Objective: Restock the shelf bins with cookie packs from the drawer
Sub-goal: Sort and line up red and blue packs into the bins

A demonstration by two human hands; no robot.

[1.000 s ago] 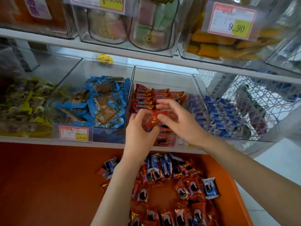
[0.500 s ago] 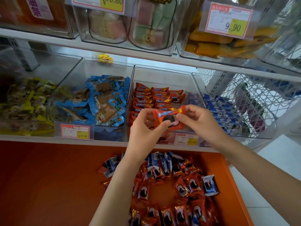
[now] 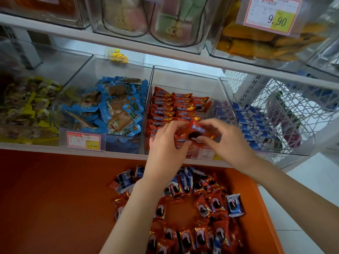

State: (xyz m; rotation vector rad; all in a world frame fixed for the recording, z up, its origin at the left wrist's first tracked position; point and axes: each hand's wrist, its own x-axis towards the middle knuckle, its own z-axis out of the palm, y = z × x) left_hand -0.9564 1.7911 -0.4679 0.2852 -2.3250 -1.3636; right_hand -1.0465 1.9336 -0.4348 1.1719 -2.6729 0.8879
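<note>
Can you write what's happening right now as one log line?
item: red cookie pack | left hand: pinches pack | right hand: pinches pack | where: over red-pack bin | drawer: holds more packs

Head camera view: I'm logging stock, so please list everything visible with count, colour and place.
held cookie pack: one, red, over the centre bin's front
centre bin: one, clear, middle shelf, holds rows of red packs
blue snack packs: many, blue, bin left of centre
yellow snacks: many, yellow, far-left bin
blue-white packs: many, blue and white, bin right of centre
drawer: one, orange, below the shelf
loose cookie packs: many, mostly red, few blue, in the drawer
upper price tag: one, white and yellow, upper-right bin
left hand: one, pinches the held pack's left end
right hand: one, pinches its right end
</note>
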